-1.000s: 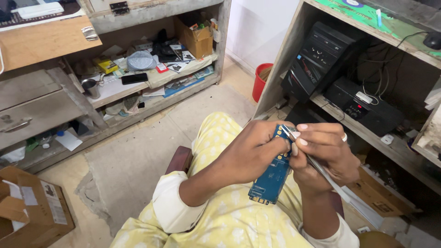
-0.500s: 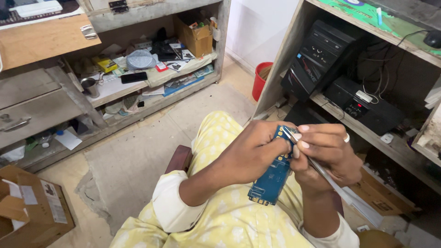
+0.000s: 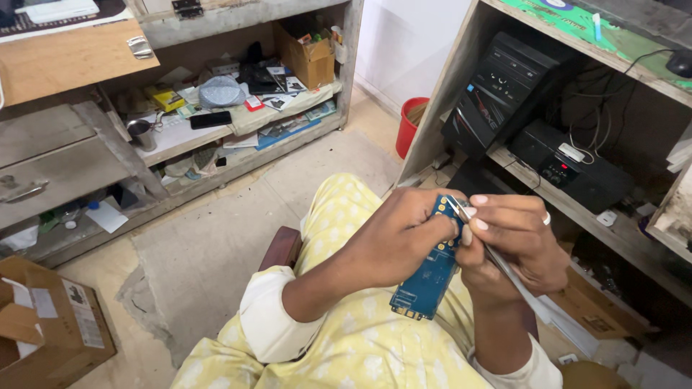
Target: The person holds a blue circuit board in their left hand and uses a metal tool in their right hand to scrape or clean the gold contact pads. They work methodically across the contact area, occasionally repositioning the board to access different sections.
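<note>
The left hand point(image 3: 393, 241) is closed around the upper part of a narrow blue circuit board point(image 3: 427, 277), thumb and fingers gripping its top end. The board hangs slanted over the lap, its lower end free above the yellow patterned trousers point(image 3: 339, 209).

The right hand point(image 3: 515, 241) is pinched narrow around a pair of metal tweezers point(image 3: 497, 256). The tweezer tips meet the top edge of the board, just beside the left thumb; whether they grip anything there is too small to tell. A ring sits on one finger of the right hand.

Both hands are touching at the board's upper end.

Surroundings: a red bucket point(image 3: 409, 126) stands on the floor near a shelf post. A black computer tower point(image 3: 497, 94) sits on the right-hand shelf. A cardboard box point(image 3: 50, 324) lies on the floor at lower left. A black phone point(image 3: 210, 119) rests on the cluttered left shelf.
</note>
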